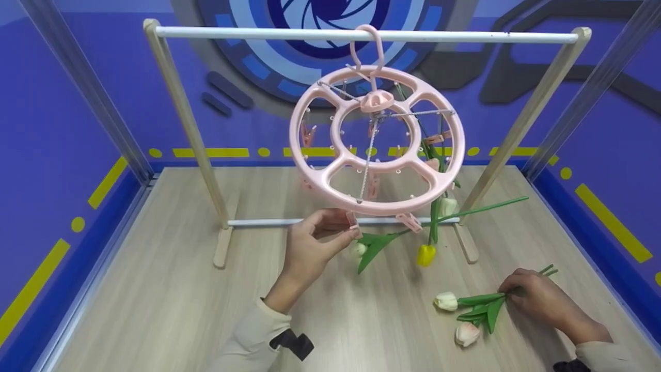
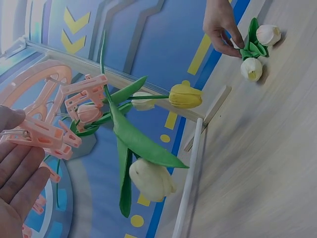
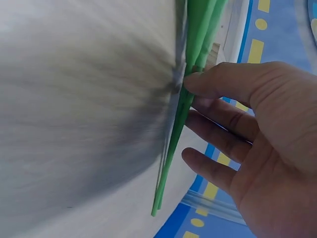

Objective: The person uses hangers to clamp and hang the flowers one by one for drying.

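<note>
The left hand (image 1: 312, 248) has its grip closed in a pinch on a pink plastic clip (image 1: 352, 222), a slim hinged piece that hangs at the near rim of a ring-shaped hanger (image 1: 382, 208). The right hand (image 1: 537, 299) pinches the thin green stems (image 3: 173, 134) of two tulips, thumb against fingers, with its other fingers spread loosely in the right wrist view. The blooms lie to the left of that hand, low over the near right of the surface (image 1: 155, 320): a cream-white tulip (image 1: 446, 301) and a blush-tinted tulip (image 1: 467, 334), both egg-shaped, with smooth, pointed leaves (image 1: 480, 310) between them.

The hanger is glossy pink plastic, two concentric rings joined by broad spokes, with small pegs along the rims and twisted grey strands running up to a domed hub. Its rounded hook (image 1: 381, 49) loops over a smooth white rod (image 1: 248, 33) between pale, grained wooden posts (image 1: 188, 119). Below the hanger's right side, a yellow tulip (image 1: 426, 255) hangs head down; a white tulip (image 1: 359, 250) hangs just right of the left hand, its stem slanting up to the right. The surface has a light wood grain; the blue wall (image 1: 258, 129) behind carries yellow dashes and dots.
</note>
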`<control>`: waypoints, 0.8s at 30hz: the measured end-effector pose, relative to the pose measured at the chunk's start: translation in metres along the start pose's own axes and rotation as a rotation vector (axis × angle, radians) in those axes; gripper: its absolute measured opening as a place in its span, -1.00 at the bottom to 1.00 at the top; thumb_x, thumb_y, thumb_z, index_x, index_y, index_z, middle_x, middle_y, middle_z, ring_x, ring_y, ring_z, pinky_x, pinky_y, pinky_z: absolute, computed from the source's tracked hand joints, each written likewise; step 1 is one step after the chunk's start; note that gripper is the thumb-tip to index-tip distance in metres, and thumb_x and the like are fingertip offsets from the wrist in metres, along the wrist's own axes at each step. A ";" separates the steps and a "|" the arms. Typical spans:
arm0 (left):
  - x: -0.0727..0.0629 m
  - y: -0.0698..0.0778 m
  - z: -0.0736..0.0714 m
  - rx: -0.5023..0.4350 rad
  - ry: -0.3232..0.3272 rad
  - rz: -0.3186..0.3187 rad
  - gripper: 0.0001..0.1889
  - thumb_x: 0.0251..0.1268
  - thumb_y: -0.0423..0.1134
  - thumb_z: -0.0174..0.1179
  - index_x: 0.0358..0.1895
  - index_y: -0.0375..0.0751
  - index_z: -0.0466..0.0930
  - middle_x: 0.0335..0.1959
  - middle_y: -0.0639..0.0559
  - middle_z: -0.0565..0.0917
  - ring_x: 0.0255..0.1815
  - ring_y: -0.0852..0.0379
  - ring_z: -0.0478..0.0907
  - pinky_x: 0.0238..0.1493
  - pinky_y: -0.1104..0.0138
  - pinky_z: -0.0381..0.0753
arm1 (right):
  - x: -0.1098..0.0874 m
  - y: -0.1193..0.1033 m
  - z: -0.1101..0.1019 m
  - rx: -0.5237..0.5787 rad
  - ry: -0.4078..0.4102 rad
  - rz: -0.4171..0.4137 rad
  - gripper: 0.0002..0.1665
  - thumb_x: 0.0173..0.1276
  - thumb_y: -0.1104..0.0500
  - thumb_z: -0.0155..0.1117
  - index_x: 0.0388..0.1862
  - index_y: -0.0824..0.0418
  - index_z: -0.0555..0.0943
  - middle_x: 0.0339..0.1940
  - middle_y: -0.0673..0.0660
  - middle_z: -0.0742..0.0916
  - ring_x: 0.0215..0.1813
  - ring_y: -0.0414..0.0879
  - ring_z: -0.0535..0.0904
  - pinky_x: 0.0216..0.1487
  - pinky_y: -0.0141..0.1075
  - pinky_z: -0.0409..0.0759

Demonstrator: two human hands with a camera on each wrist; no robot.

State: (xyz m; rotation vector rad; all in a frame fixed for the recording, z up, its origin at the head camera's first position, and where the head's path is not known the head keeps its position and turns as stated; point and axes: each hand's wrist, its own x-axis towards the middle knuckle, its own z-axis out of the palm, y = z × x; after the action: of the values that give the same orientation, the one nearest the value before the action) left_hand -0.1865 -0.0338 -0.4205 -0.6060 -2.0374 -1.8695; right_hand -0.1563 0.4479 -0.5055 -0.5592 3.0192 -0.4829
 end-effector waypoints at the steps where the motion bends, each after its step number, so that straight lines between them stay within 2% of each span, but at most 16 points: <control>1: 0.000 0.000 0.000 0.002 -0.002 -0.001 -0.66 0.30 -0.23 0.55 0.06 -0.24 0.73 -0.06 0.08 0.81 -0.03 0.11 0.76 0.09 0.24 0.76 | 0.000 0.000 0.000 0.001 -0.003 0.002 -0.62 0.11 0.55 0.48 -0.31 0.07 0.78 -0.30 -0.11 0.70 -0.20 -0.04 0.69 -0.17 -0.06 0.71; 6: -0.001 -0.001 -0.001 0.005 -0.007 -0.012 -0.66 0.30 -0.21 0.55 0.07 -0.22 0.73 -0.06 0.10 0.81 -0.01 0.11 0.76 0.12 0.23 0.75 | -0.001 0.000 -0.001 0.009 0.042 -0.004 -0.61 0.12 0.53 0.50 -0.32 0.03 0.77 -0.31 -0.14 0.71 -0.20 -0.09 0.69 -0.17 -0.10 0.72; 12: -0.001 -0.002 -0.002 0.003 -0.004 -0.003 -0.67 0.30 -0.21 0.55 0.06 -0.21 0.74 -0.08 0.11 0.81 -0.04 0.10 0.76 0.10 0.21 0.76 | -0.002 -0.006 -0.006 0.066 0.182 -0.047 -0.56 0.15 0.52 0.56 -0.25 -0.03 0.80 -0.27 -0.18 0.73 -0.18 -0.18 0.69 -0.21 -0.16 0.73; 17: -0.001 -0.002 -0.002 -0.002 0.003 0.004 -0.67 0.30 -0.23 0.55 0.06 -0.22 0.74 -0.09 0.10 0.82 -0.05 0.10 0.76 0.09 0.21 0.76 | 0.000 -0.017 -0.011 0.090 0.292 -0.121 -0.56 0.13 0.49 0.61 -0.15 0.01 0.85 -0.25 -0.21 0.73 -0.17 -0.27 0.64 -0.26 -0.36 0.65; 21: -0.001 -0.001 -0.002 0.005 0.002 0.009 -0.67 0.30 -0.22 0.55 0.06 -0.22 0.74 -0.09 0.11 0.82 -0.05 0.11 0.77 0.09 0.21 0.76 | 0.004 -0.032 -0.017 0.148 0.316 -0.158 -0.57 0.17 0.49 0.59 -0.09 0.04 0.86 -0.27 -0.21 0.72 -0.22 -0.32 0.60 -0.33 -0.46 0.55; 24: 0.000 -0.001 -0.002 0.010 0.003 0.012 -0.67 0.30 -0.21 0.55 0.07 -0.22 0.75 -0.08 0.11 0.82 -0.05 0.11 0.77 0.09 0.21 0.76 | 0.006 -0.047 -0.023 0.173 0.313 -0.171 -0.55 0.18 0.50 0.58 -0.05 0.04 0.85 -0.25 -0.21 0.73 -0.23 -0.33 0.63 -0.31 -0.49 0.60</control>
State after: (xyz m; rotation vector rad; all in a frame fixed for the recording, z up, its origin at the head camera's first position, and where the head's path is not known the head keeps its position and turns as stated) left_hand -0.1867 -0.0360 -0.4214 -0.6111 -2.0355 -1.8507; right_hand -0.1480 0.4106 -0.4694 -0.8016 3.1836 -0.9111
